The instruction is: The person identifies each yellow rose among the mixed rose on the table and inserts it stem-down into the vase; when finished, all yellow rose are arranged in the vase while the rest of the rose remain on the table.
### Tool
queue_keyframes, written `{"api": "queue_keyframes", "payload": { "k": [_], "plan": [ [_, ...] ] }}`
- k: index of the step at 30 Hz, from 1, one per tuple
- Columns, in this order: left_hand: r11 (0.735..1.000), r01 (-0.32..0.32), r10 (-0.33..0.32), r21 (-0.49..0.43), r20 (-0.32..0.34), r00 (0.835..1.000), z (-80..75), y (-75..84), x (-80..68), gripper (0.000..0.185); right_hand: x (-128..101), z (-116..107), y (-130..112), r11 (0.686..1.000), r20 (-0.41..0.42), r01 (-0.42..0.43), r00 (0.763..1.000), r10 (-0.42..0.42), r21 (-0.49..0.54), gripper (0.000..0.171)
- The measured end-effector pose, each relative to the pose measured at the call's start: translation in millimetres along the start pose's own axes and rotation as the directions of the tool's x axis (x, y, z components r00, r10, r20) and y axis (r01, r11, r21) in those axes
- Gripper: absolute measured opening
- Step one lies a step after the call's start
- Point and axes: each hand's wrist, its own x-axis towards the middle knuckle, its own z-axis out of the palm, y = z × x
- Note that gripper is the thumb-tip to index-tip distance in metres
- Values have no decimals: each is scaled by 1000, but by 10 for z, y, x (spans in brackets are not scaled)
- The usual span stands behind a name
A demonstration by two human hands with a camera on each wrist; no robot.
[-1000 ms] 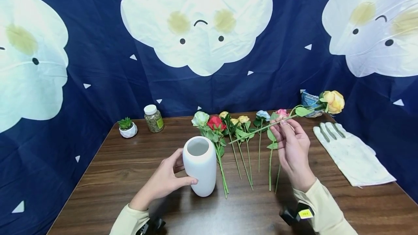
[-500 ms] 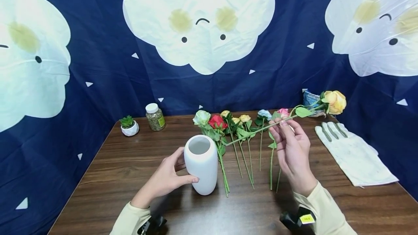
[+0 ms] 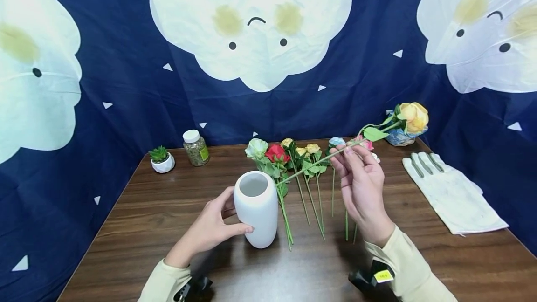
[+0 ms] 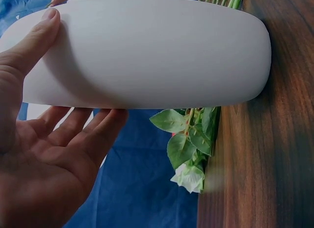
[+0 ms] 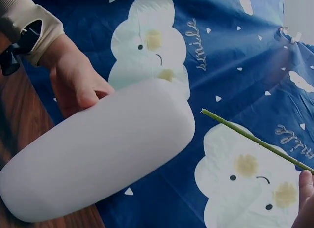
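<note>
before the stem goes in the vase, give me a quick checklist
1. Vase upright on the table: ok.
2. Left hand steadies the vase: ok.
3. Right hand has a grip on the yellow rose stem: ok.
4. Stem tip over the vase mouth: not ok, it is beside the rim.
5. Vase inside clear: cannot tell.
6. Other flowers clear of the vase mouth: ok.

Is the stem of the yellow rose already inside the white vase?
No, the stem tip hangs in the air beside the white vase, outside its opening.
</note>
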Motion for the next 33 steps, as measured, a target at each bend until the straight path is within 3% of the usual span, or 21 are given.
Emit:
{"api": "queue_keyframes", "payload": {
  "k": [15, 33],
  "plan": [
    [1000, -25, 25, -19, 5, 1000, 7, -7, 6, 70, -14, 192, 192, 999, 90, -19, 996, 22, -41, 17],
    [999, -31, 31, -32, 0, 1000, 9, -8, -7, 71, -46, 327, 347, 983, 107, -52, 992, 71, -174, 29]
  ]
}}
